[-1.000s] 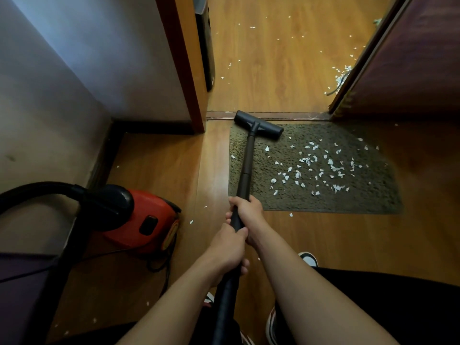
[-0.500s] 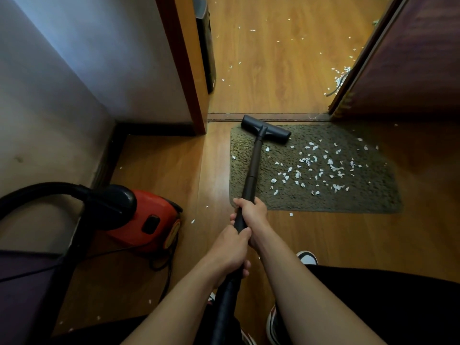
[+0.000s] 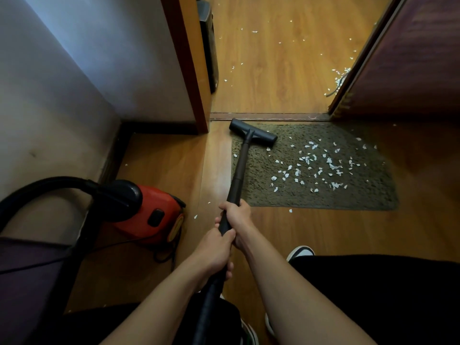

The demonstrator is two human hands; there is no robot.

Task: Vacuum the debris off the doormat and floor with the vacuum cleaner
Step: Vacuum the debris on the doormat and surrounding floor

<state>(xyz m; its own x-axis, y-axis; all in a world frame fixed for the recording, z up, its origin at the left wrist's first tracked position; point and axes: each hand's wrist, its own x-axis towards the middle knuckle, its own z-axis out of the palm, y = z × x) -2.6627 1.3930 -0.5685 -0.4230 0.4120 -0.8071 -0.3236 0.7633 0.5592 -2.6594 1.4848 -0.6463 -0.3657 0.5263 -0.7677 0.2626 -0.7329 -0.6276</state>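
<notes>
A dark green doormat lies before the doorway, strewn with several white paper scraps. The black floor nozzle rests on the mat's far left corner, at the end of the black wand. My right hand grips the wand higher up. My left hand holds it just behind, where the hose begins. The red vacuum cleaner body sits on the wooden floor to my left, its black hose arching off left.
More scraps dot the floor beyond the threshold, with a pile by the open door at right. A door frame and wall corner stand to the left. A power cord trails by the vacuum. My shoes show at bottom.
The nozzle slid a little toward me and then back to the mat's far left corner. Both hands kept their grip on the wand.
</notes>
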